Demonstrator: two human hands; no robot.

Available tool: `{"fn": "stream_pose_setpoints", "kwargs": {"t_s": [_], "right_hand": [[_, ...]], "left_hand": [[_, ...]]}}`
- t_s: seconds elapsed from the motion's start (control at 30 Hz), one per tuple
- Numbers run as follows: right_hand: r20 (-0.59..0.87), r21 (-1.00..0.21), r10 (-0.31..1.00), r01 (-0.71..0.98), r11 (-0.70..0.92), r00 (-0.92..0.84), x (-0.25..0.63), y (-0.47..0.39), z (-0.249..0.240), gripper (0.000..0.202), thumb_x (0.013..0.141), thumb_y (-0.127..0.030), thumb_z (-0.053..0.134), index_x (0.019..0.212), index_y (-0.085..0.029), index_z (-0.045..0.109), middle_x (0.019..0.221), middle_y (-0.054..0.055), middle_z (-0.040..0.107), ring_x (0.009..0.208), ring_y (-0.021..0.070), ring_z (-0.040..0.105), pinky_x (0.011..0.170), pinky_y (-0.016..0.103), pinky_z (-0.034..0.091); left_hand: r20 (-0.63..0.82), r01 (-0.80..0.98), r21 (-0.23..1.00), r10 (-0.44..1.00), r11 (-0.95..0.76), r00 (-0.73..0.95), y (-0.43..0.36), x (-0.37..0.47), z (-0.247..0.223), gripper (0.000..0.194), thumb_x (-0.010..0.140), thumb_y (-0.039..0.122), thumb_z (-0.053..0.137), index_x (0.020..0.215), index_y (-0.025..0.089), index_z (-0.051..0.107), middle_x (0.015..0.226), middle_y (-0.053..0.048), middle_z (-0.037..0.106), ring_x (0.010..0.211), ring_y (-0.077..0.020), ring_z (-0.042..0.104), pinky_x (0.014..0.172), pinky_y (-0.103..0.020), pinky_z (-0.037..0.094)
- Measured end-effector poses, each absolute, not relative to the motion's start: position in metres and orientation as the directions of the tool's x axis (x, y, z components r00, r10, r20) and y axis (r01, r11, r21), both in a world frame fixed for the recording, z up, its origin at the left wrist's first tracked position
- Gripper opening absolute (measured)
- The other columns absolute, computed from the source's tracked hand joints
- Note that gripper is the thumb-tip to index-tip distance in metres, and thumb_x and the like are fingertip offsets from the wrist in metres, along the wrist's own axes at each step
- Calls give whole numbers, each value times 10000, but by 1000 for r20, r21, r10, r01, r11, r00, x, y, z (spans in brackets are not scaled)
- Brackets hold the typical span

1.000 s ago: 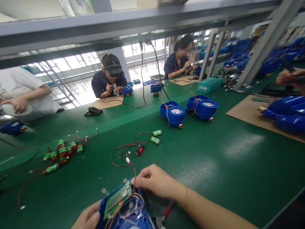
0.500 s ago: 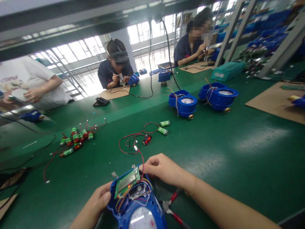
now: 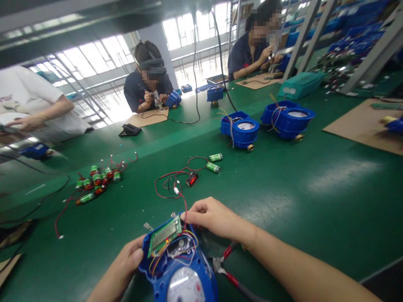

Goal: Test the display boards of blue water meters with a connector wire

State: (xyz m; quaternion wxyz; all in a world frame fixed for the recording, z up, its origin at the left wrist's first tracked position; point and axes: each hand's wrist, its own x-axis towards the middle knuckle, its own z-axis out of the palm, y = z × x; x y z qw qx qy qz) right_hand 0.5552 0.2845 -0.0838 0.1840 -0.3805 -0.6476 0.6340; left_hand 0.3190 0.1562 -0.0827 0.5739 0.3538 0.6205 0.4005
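Note:
A blue water meter (image 3: 204, 268) lies in front of me, its housing uncovered. Inside sits a green circuit board (image 3: 165, 238) with a display, a lit red light and a bundle of coloured wires (image 3: 192, 241). My left hand (image 3: 129, 260) grips the housing's left side, thumb on the rim. At the far right corner, my right hand (image 3: 209, 216) is closed on the rim beside a red wire; its fingertips are partly hidden. That wire runs to a white connector (image 3: 176, 191) and a small meter with red digits (image 3: 192, 179). Red-handled cutters (image 3: 218, 265) lie right of the housing.
Two green batteries (image 3: 213, 167) lie beyond the small display. A pile of wired batteries (image 3: 97, 178) is at left. Two more blue water meters (image 3: 241, 130) stand farther back, near a teal box (image 3: 300, 85). Several people work across the green table (image 3: 315, 201).
The whole view has shifted slightly, so most things sit a little higher and farther left. Both hands keep their places on the water meter. The person at far left has moved their hands.

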Motion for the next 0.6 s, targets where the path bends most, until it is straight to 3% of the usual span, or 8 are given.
{"fn": "stream_pose_setpoints", "kwargs": {"t_s": [0.2, 0.37, 0.6], "right_hand": [[-247, -961, 729, 258, -100, -638, 556, 284, -85, 450, 792, -575, 686, 748, -129, 723, 682, 20, 631, 645, 135, 530, 548, 233, 338], [-256, -961, 722, 249, -119, -643, 555, 284, -88, 474, 774, -599, 689, 727, -127, 698, 663, 16, 605, 625, 130, 502, 532, 236, 316], [-254, -963, 713, 241, -122, -654, 554, 286, -90, 472, 768, -602, 693, 723, -131, 689, 642, 8, 577, 606, 126, 475, 531, 243, 308]], "left_hand": [[-423, -58, 906, 900, 420, -99, 156, 322, -81, 658, 610, 728, 814, 951, 167, 769, 907, -107, 747, 925, -353, 685, 756, -345, 572], [-394, -71, 919, 895, 388, -208, 152, 324, -80, 587, 619, 676, 850, 886, 158, 772, 904, -97, 751, 864, -300, 697, 712, -275, 563], [-411, -88, 912, 891, 402, -194, 153, 329, -76, 589, 607, 684, 852, 879, 169, 770, 882, -79, 752, 823, -275, 702, 698, -260, 564]]}}
